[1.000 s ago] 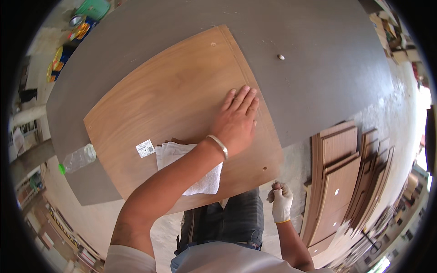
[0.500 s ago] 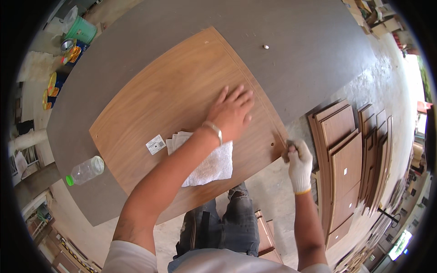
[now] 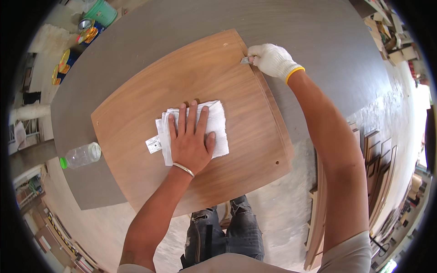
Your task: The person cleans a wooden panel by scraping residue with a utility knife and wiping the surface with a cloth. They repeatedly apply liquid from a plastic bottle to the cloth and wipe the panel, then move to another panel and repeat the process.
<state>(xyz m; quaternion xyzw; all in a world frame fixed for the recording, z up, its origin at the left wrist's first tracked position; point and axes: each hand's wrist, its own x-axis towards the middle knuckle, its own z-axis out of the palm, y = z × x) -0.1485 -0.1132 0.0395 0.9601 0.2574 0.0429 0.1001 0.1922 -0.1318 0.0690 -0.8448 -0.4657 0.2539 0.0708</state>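
Note:
A curved wooden panel (image 3: 236, 123) with a brown grain lies on a larger grey board. Flat on a folded white cloth (image 3: 220, 132) near the panel's middle rests my bare left hand (image 3: 191, 141), fingers spread, a metal bangle at the wrist. My right hand (image 3: 271, 60), in a white knit glove with a yellow cuff, is closed at the panel's far right edge. It pinches a small flat metal blade (image 3: 245, 60), whose tip touches the panel by the edge groove; the gloved fingers hide the rest of it.
The grey board (image 3: 318, 50) spreads beneath and beyond the panel. A clear bottle with a green cap (image 3: 82, 155) lies at its left. A printed label (image 3: 153, 144) sits beside the cloth. Stacked wooden panels (image 3: 380, 168) stand at right; a green bucket (image 3: 101, 12) and tins are far left.
My right hand has swung from the panel's near right corner up to its far right end. The left hand has moved left from the bare panel onto the cloth, and the cloth has shifted away from me.

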